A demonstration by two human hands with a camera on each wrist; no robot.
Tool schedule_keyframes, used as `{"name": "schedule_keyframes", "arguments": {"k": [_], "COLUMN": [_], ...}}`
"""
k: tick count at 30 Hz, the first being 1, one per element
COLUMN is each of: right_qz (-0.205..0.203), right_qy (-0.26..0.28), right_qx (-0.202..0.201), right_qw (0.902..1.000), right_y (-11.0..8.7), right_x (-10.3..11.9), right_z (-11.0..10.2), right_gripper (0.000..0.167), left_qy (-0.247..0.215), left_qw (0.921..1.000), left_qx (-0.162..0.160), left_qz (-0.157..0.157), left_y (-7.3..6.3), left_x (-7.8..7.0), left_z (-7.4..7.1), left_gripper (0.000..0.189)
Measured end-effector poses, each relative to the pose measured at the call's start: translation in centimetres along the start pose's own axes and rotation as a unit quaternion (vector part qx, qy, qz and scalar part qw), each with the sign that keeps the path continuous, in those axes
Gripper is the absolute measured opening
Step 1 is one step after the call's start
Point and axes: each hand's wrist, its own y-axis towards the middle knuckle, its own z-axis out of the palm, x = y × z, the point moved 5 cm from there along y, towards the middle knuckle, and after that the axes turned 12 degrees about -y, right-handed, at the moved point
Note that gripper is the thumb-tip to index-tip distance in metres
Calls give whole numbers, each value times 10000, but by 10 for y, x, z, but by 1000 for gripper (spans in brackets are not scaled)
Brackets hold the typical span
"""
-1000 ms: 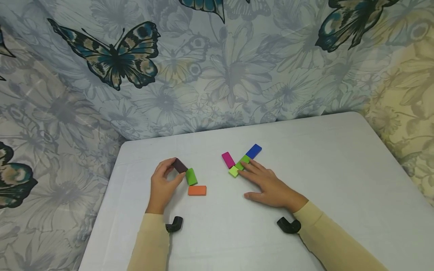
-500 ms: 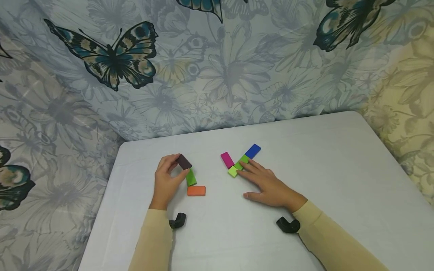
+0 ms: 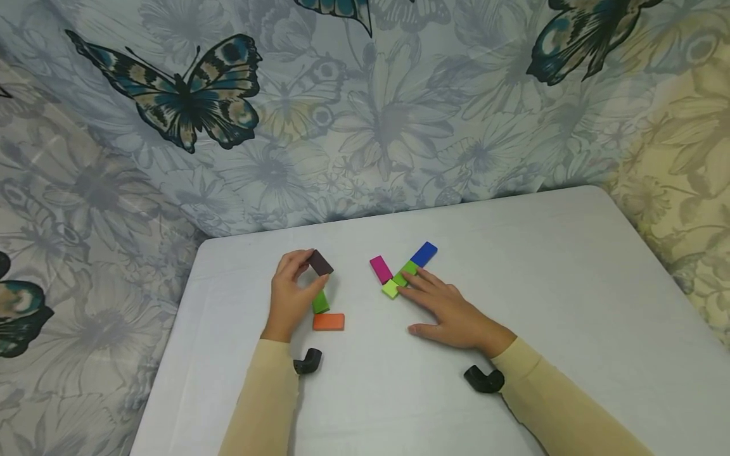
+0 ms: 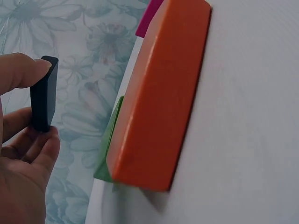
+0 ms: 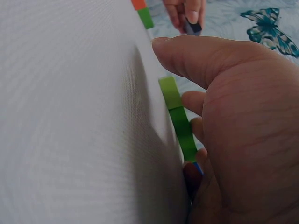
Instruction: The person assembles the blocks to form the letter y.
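Note:
My left hand [image 3: 292, 296] pinches a dark brown rectangular block [image 3: 321, 261] between thumb and fingertips. In the left wrist view that block [image 4: 44, 95] shows raised, its lower end at the fingers. Close below the hand, a green block [image 3: 321, 303] lies partly behind the thumb, its end at an orange block [image 3: 329, 322]. My right hand [image 3: 450, 313] rests with fingers spread and fairly straight. Its fingertips are at a green block [image 3: 398, 279] and a lime block [image 3: 390, 289]. Beyond them a blue block [image 3: 424, 254] continues the line, and a magenta block [image 3: 381, 270] slants off to the left.
The blocks lie on a white-covered table [image 3: 513, 253]. Its back edge meets a patterned curtain [image 3: 393, 126] with butterflies and flowers. Black curved pieces [image 3: 308, 361] sit at both wrists, beside the beige sleeves.
My left hand has carried the dark block up and to the right, away from the end of the green block. My right hand has stayed at the lime and green blocks.

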Motion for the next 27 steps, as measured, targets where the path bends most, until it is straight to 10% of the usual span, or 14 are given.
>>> {"name": "schedule_keyframes", "arguments": {"k": [10,27], "right_qz": [86,61], "right_qy": [-33,8], "right_qx": [24,26], "right_qw": [10000,10000], "right_y": [1,1], "right_x": [2,1], "right_z": [1,0], "right_gripper": [80,80], "left_qy": [108,86], "left_qw": [9998,9996], "left_qx": [170,278], "left_qz": [30,-33], "left_y": [10,28], "left_x": [-3,43], "left_z": [14,27], "left_gripper": [55,59]}}
